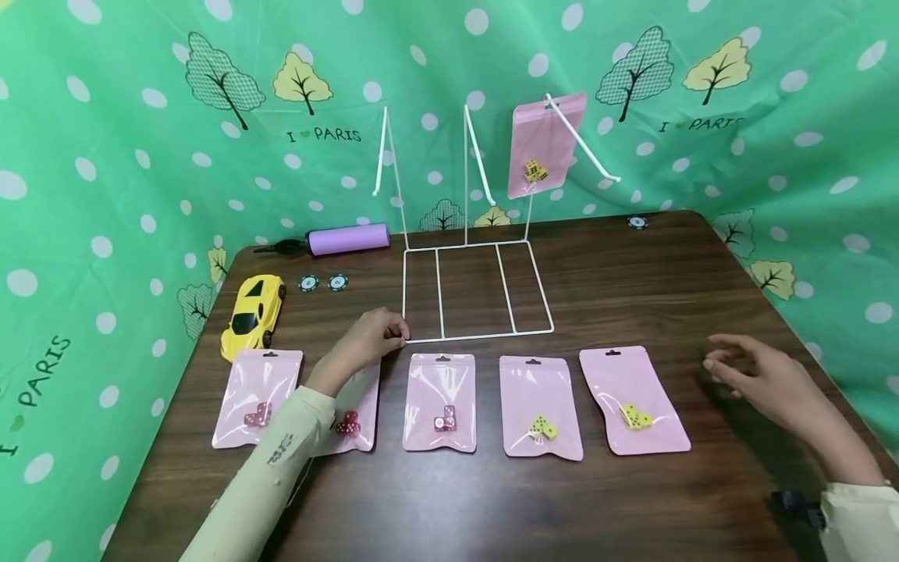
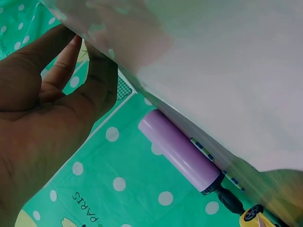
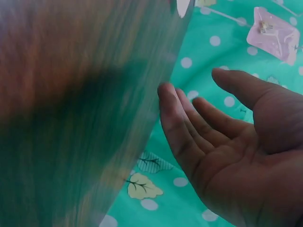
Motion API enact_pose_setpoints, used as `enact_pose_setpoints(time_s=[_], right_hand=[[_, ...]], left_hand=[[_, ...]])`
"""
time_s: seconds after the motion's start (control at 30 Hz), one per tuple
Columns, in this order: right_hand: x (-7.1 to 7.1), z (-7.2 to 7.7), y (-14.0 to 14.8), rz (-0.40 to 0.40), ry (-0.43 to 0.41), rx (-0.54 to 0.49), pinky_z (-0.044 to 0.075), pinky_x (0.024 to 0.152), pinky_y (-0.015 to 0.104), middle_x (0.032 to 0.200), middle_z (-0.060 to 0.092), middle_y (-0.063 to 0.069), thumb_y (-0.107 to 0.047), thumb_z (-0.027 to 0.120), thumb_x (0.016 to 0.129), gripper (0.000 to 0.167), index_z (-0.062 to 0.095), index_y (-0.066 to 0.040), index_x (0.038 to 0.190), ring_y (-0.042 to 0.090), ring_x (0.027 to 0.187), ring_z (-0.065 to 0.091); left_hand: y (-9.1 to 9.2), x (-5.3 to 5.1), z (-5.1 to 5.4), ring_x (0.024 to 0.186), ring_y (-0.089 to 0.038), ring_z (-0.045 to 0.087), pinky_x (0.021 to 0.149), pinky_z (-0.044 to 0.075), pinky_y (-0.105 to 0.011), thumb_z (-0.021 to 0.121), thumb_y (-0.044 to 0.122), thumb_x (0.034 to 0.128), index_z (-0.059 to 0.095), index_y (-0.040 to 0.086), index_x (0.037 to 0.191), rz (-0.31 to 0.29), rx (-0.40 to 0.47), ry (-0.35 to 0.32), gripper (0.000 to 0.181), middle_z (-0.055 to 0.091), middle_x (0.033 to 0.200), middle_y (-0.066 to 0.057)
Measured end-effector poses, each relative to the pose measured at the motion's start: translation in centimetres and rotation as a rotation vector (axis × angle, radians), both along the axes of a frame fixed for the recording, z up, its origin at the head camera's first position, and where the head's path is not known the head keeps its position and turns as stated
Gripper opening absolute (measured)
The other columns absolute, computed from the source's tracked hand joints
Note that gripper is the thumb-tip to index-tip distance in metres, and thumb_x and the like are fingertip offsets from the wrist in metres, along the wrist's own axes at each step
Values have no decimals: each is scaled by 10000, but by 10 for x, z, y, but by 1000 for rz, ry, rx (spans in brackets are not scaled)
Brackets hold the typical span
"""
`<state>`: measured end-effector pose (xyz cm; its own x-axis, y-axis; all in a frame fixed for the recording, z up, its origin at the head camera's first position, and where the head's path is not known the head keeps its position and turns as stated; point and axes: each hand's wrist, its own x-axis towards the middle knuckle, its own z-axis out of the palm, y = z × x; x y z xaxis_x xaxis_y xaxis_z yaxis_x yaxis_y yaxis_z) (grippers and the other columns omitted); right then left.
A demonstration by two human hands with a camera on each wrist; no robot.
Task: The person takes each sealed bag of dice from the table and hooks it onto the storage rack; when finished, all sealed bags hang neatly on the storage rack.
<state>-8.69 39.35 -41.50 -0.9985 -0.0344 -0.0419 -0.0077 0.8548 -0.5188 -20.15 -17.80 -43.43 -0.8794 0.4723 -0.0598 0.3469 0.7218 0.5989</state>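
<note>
My left hand has its bent fingers at the front left corner of a white wire display rack, gripping the frame there. In the left wrist view the fingertips of the left hand are partly hidden. Under that wrist lies a pink zip pouch with red dice. My right hand hovers over the table's right side, fingers loosely bent and holding nothing; the right wrist view shows the same hand with thumb apart. A pink pouch with yellow dice hangs from the rack's right hook.
More pink pouches lie in a row: red dice, pinkish dice, yellow dice and yellow dice. At the left are a yellow toy car, a purple pump and two chips. Another chip lies back right.
</note>
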Motion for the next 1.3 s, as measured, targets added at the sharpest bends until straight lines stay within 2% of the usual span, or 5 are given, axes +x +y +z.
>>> enact_pose_setpoints(time_s=[0.13,0.37,0.57,0.9,1.3], right_hand=[[3,0,-5,-4,-109,-19,606,609,341,1046,681,246,-198,628,1120,539,434,202,1425,123,724,691],[8,-6,-18,8,-228,-108,613,653,329,1112,657,222,-178,628,1118,539,424,198,1446,112,775,679],[12,-11,-31,-4,-208,-99,576,628,312,1139,671,231,-196,657,1105,526,467,159,1443,112,773,652],[15,-17,-54,-41,-168,-22,480,683,339,988,716,97,-169,751,1021,512,526,100,1394,205,842,639],[22,-25,-70,-18,-60,-113,420,657,251,984,637,78,26,720,984,223,686,26,1204,129,812,539]], left_hand=[[-1,2,-1,916,-250,630,838,547,-418,741,-38,970,734,26,929,4,1,3,77,673,900,-87],[-1,3,0,912,-257,620,840,535,-427,743,-35,972,733,25,930,7,-4,5,74,676,891,-90],[0,2,0,914,-251,615,849,530,-431,741,-28,976,735,34,927,13,-6,6,79,675,890,-81],[0,2,-1,917,-249,608,842,524,-425,738,-29,978,727,43,923,18,-9,5,91,669,892,-81],[1,3,-1,913,-245,602,836,520,-423,746,-19,978,731,62,914,23,-19,-1,104,660,900,-79]])
